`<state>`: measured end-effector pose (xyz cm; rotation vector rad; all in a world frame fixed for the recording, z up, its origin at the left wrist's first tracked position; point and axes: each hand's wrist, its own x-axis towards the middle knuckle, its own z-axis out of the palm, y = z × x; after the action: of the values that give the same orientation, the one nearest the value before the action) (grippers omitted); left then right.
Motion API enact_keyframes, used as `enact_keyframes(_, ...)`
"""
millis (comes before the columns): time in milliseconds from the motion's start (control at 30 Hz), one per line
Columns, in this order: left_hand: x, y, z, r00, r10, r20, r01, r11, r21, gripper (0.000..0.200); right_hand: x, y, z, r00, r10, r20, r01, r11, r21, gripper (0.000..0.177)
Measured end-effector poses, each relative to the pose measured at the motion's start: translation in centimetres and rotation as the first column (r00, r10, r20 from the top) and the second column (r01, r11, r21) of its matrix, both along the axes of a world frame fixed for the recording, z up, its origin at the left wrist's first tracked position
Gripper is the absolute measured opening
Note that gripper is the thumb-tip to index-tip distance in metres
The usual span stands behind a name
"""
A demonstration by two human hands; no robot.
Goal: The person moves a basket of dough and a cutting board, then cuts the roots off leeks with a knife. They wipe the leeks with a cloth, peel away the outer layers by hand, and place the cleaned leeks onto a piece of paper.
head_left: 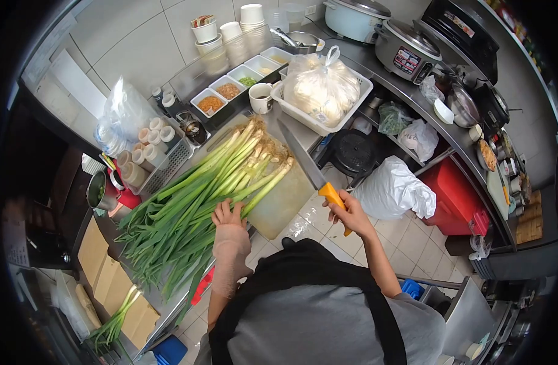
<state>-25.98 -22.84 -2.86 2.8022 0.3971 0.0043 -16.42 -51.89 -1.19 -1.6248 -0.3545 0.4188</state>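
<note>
A large pile of green onions (197, 194) lies across the cutting board (279, 204), roots toward the back and green tops toward the left. My left hand (228, 213), with a pale wrap around the wrist, rests its slightly spread fingers on the near stalks. In my right hand (347, 213) is a kitchen knife (303, 155), gripped by its yellow handle. Its long blade points up and away, over the right side of the board, apart from the stalks.
Behind the board stand small trays of toppings (227, 91), a white mug (260, 97) and a white basket (321, 128) with a tied plastic bag. Squeeze bottles (148, 146) fill a crate at left. Rice cookers (406, 52) sit at back right. More green onions (117, 319) lie on cardboard.
</note>
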Motion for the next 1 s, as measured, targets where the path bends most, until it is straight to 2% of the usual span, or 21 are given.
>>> enact_keyframes(33, 0.0, 0.0, -0.8, 1.0, -0.005, 0.019, 0.005, 0.999, 0.042, 0.048, 0.0, -0.5, 0.8, 0.998, 0.049, -0.032, -0.052, 0.99, -0.133, 0.016)
enact_keyframes(67, 0.1, 0.1, -1.6, 0.999, -0.011, 0.039, 0.007, 0.996, 0.086, 0.051, -0.2, -0.7, 1.3, 0.996, 0.063, 0.067, -0.044, 0.966, -0.255, 0.02)
enact_keyframes(133, 0.1, 0.2, -2.7, 0.996, 0.021, 0.086, -0.025, 0.999, 0.048, 0.059, -0.6, -0.7, 2.0, 0.959, 0.13, 0.252, 0.007, 0.878, -0.478, 0.026)
enact_keyframes(167, 0.1, 0.4, -2.9, 0.993, 0.037, 0.109, -0.041, 0.999, 0.03, 0.063, -0.6, -0.7, 2.3, 0.963, 0.136, 0.233, 0.007, 0.849, -0.528, 0.031)
enact_keyframes(233, 0.3, 0.7, -2.6, 0.992, 0.001, 0.128, -0.016, 0.993, 0.12, 0.066, -0.5, -0.9, 2.7, 0.971, 0.148, 0.19, 0.003, 0.781, -0.624, 0.041)
enact_keyframes(300, 0.4, 1.2, -2.9, 0.981, -0.068, 0.183, 0.03, 0.979, 0.202, 0.065, -0.2, -1.2, 2.9, 0.928, 0.242, 0.283, 0.035, 0.701, -0.713, 0.049)
enact_keyframes(333, 0.5, 1.5, -3.4, 0.978, -0.092, 0.186, 0.059, 0.982, 0.177, 0.066, 0.0, -1.4, 3.0, 0.899, 0.292, 0.325, 0.058, 0.659, -0.75, 0.053)
enact_keyframes(433, 0.9, 2.0, -3.7, 0.969, -0.148, 0.198, 0.128, 0.986, 0.109, 0.066, 0.5, -2.0, 3.5, 0.862, 0.4, 0.31, 0.073, 0.507, -0.859, 0.056)
enact_keyframes(533, 0.8, 1.6, -2.8, 0.986, -0.14, 0.085, 0.137, 0.99, 0.039, 0.061, 1.2, -2.2, 4.5, 0.851, 0.464, 0.247, 0.04, 0.411, -0.911, 0.058)
enact_keyframes(633, 1.2, 1.7, -2.4, 0.982, -0.152, 0.108, 0.151, 0.988, 0.022, 0.061, 1.8, -1.8, 4.8, 0.849, 0.488, 0.2, 0.007, 0.368, -0.93, 0.059)
enact_keyframes(733, 1.7, 2.1, -3.5, 0.969, -0.227, 0.1, 0.216, 0.971, 0.104, 0.06, 2.2, -1.4, 5.6, 0.84, 0.516, 0.168, -0.041, 0.368, -0.929, 0.058)
enact_keyframes(833, 1.8, 2.5, -3.3, 0.964, -0.248, 0.096, 0.24, 0.967, 0.088, 0.063, 2.1, -1.1, 6.4, 0.848, 0.514, 0.133, -0.07, 0.357, -0.932, 0.058)
enact_keyframes(1000, 2.0, 2.6, -2.8, 0.952, -0.287, 0.104, 0.274, 0.954, 0.121, 0.066, 3.0, 0.3, 7.4, 0.861, 0.508, 0.017, -0.118, 0.231, -0.966, 0.055)
